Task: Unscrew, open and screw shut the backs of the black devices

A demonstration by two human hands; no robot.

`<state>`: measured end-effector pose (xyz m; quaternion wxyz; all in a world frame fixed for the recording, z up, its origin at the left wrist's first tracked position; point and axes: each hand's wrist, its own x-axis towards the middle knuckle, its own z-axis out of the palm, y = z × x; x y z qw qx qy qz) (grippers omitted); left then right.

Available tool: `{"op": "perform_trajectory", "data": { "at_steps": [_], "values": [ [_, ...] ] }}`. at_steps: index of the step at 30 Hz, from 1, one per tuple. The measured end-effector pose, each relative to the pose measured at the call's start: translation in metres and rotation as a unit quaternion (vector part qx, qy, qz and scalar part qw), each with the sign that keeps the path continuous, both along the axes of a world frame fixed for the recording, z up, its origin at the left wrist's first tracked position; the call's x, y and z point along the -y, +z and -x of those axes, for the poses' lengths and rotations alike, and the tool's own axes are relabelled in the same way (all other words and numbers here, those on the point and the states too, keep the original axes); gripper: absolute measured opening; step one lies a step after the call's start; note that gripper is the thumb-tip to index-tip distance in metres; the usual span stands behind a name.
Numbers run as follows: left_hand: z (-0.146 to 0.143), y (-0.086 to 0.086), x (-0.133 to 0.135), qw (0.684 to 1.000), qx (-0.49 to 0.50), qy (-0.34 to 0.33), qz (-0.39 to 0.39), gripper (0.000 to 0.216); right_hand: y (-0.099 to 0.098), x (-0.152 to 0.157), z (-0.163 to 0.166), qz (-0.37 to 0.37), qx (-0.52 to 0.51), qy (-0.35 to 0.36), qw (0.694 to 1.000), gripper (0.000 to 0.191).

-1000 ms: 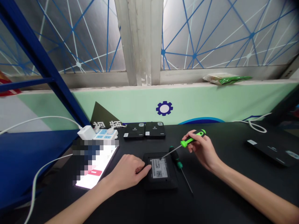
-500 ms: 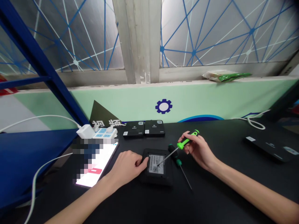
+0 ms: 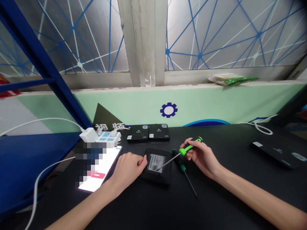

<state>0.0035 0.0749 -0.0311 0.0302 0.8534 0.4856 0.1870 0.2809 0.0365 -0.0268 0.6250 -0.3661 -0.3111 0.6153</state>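
From my distant post I see the left hand (image 3: 129, 166) lying at the left edge of the black box (image 3: 159, 176), thumb against that edge and the other fingers curled. I can't tell whether it grips the box or merely rests there. The box lies label-up on the black table (image 3: 182, 210), between the two hands and nearer the left. The right hand (image 3: 202, 156) grips the bright green-and-black screwdriver (image 3: 190, 147), whose shaft slants down-left over the box. The dark green screwdriver (image 3: 178, 161) lies just beside the box's right side.

At left, a mosaic covers part of the lit smartphone (image 3: 110, 164). My view hides most of the left fingertips, and I can't confirm that the held screwdriver's tip touches the label. Both forearms run out of frame.

For writing, I make out two large white characters on the wall, apparently 视频, above the white power strip (image 3: 109, 137). Small print on the two black set-top boxes (image 3: 137, 133) beyond is too tiny for me, as is the text on the silver label (image 3: 155, 162) with its square code. The black device (image 3: 279, 155) far right carries pale stickers and a faint logo.
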Motion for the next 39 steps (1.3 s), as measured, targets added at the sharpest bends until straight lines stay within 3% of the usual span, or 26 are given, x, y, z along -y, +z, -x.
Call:
{"op": "perform_trajectory", "data": {
  "at_steps": [9,26,39],
  "values": [
    [0.0007,-0.0005,-0.0029,1.000,-0.010,0.022,-0.018,0.056,-0.0021,0.0015,0.0038,-0.014,-0.008,0.017,1.000,0.016],
    [-0.0015,0.0042,-0.0001,0.997,-0.033,0.052,0.037,0.057,-0.0052,-0.0006,0.0007,-0.019,-0.016,0.021,0.999,0.010],
    [-0.0006,0.0079,0.0006,0.996,-0.044,0.049,0.058,0.056,-0.0058,-0.0019,-0.0017,-0.053,0.022,-0.049,0.997,0.011]
  ]
}}
